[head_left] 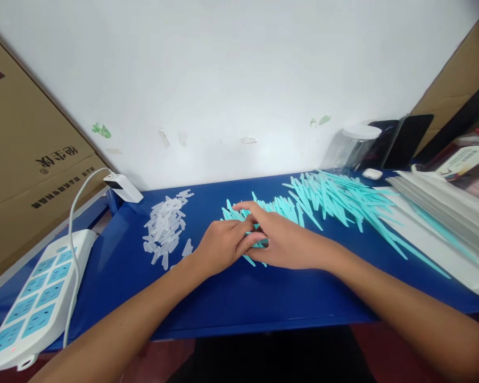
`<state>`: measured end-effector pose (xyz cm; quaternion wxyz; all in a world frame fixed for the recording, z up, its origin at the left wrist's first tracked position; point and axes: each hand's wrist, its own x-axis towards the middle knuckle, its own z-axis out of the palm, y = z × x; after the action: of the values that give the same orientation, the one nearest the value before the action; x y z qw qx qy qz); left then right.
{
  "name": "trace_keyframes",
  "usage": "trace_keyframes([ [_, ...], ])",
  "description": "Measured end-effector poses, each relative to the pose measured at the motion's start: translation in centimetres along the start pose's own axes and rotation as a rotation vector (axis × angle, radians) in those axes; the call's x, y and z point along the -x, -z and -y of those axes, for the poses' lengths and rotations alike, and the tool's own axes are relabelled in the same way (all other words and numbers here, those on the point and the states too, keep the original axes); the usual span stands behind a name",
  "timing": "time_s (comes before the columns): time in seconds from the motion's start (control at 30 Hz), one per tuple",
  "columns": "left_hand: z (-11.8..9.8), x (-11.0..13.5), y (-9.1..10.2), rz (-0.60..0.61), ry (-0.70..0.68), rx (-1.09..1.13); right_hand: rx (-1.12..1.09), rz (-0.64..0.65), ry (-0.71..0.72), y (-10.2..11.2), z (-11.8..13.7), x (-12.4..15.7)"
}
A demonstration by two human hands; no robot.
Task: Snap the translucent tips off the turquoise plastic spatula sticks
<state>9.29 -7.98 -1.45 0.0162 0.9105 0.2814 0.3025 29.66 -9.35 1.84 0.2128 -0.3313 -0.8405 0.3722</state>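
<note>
My left hand [222, 243] and my right hand [281, 240] meet at the middle of the blue table [239, 298], over the near end of a heap of teal plastic sticks [327, 199]. The fingers of both hands are bent together and pinch at sticks lying under them; what exactly each holds is hidden. To the left of my left hand lies a pile of small clear plastic caps [165, 229].
A white power strip [40, 298] with its cable lies at the left edge, with a white charger [123, 187] behind it. A cardboard box [19, 175] leans at the left. Stacked white packets [443, 213], a clear jar [353, 146] and dark phones [407, 139] stand at the right.
</note>
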Motion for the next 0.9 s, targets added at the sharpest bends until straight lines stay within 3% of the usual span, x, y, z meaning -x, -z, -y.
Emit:
trace_keyframes([
  [0.27,2.6,-0.3,1.1,-0.081,0.306,0.196,0.202,-0.102,0.011,1.8,-2.5,-0.5],
  [0.5,2.8,-0.1,1.1,-0.101,0.409,0.311,0.246,-0.162,0.052,1.7,-3.7,-1.0],
  [0.7,3.4,0.1,1.1,-0.263,0.519,0.452,0.285,-0.280,0.023,2.2,-4.0,-1.0],
  [0.8,4.0,-0.1,1.8,-0.283,0.547,0.385,0.283,-0.327,0.025,2.5,-4.2,-1.0],
  [0.9,5.1,-0.3,3.3,-0.193,0.552,0.088,0.316,-0.357,0.022,2.6,-4.5,-1.1],
])
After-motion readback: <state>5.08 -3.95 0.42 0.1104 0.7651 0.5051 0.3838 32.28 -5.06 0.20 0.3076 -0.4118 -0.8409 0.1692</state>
